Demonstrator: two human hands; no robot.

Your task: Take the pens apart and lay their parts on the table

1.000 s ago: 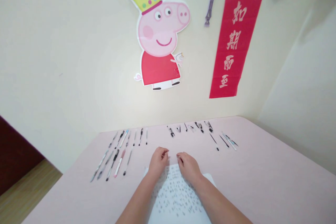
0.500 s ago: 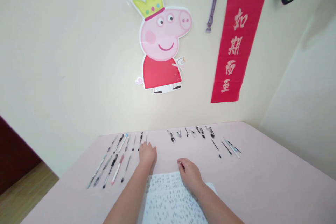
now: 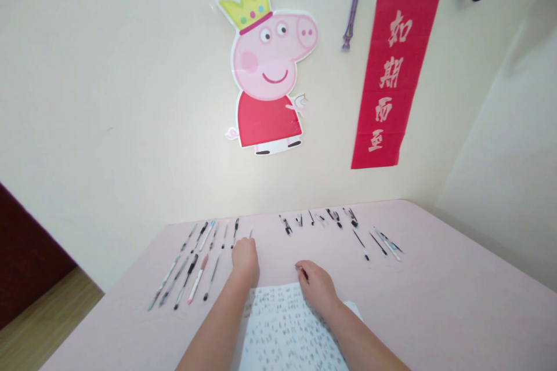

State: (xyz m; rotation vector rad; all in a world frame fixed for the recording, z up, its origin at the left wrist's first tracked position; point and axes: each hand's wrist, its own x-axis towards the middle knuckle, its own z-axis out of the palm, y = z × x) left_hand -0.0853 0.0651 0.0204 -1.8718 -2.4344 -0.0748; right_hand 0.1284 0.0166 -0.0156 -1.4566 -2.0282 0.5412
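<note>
My left hand (image 3: 245,261) reaches forward on the pink table (image 3: 435,301), fingers curled round a thin pen (image 3: 250,233) whose tip sticks out beyond them, at the right end of a row of pens (image 3: 191,264). My right hand (image 3: 315,285) rests curled at the top edge of a white sheet covered in handwriting (image 3: 287,330); a small red-tipped thing shows at its fingertips, too small to name.
Several pen caps and small parts (image 3: 322,219) lie in a row near the wall, with more pen pieces (image 3: 380,242) to the right. A cartoon pig sticker (image 3: 267,66) and a red banner (image 3: 387,69) hang on the wall. The table's left edge drops to a wooden floor (image 3: 39,324).
My left hand left the sheet's top edge and moved forward and left to the row of pens, closing on the rightmost one. The right hand has stayed almost still.
</note>
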